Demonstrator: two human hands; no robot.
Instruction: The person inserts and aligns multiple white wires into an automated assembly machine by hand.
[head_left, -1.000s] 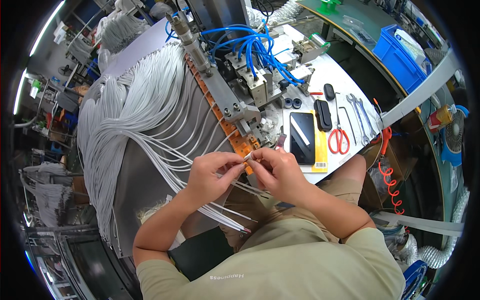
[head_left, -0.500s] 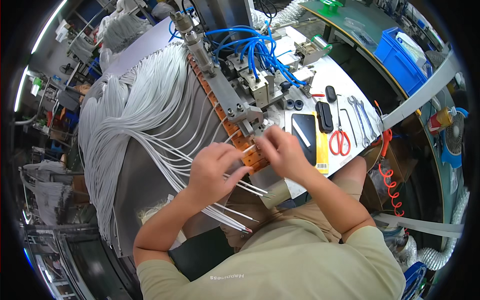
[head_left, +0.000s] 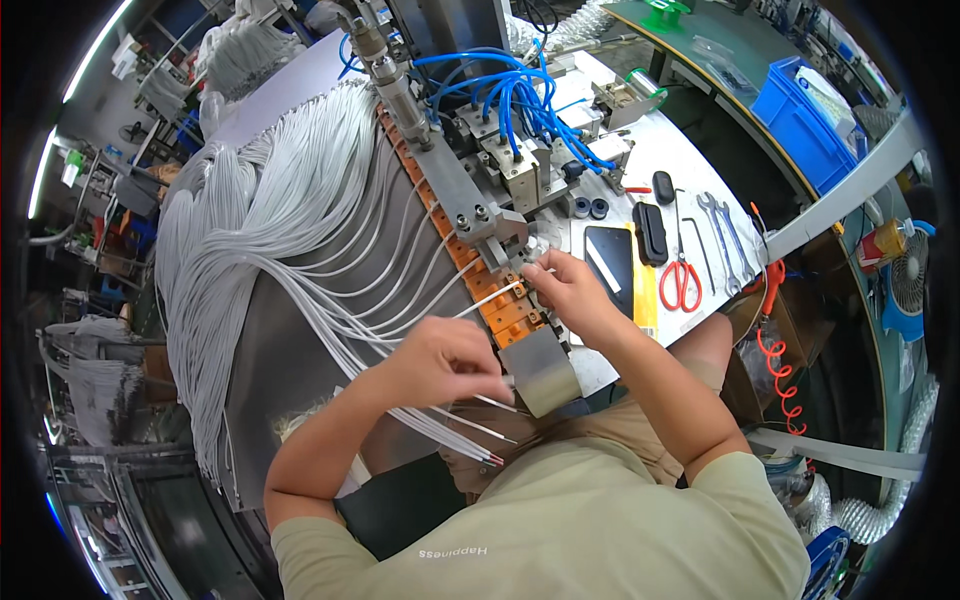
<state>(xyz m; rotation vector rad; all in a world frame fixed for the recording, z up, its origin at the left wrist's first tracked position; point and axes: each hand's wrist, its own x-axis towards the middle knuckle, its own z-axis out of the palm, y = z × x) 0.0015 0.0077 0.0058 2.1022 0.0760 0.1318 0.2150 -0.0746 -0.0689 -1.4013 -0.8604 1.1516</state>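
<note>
My left hand [head_left: 450, 362] is closed in a pinch over the loose ends of a bundle of white cables [head_left: 340, 330]; its fingertips seem to hold a white cable, mostly covered by the hand. Farther forward and to the right, my right hand [head_left: 568, 292] pinches at the end of a single white cable [head_left: 487, 300] lying across an orange block strip [head_left: 512, 318]. The exact grip there is partly hidden by the fingers. Other cables run from the left into slots along the strip. A metal clamp arm [head_left: 482, 228] stands just beyond my right fingertips.
Behind the strip is a pneumatic machine with blue hoses [head_left: 515, 90]. To the right lie a phone [head_left: 607, 262], a black case [head_left: 649, 233], red-handled scissors [head_left: 681, 284] and wrenches [head_left: 728, 240]. A metal plate [head_left: 540, 372] extends from the strip's near end. A red coiled hose [head_left: 783, 370] hangs right.
My left hand has moved back toward me, from the strip to the loose cable ends. My right hand has shifted slightly and stays by the strip, where one cable now lies across the orange block.
</note>
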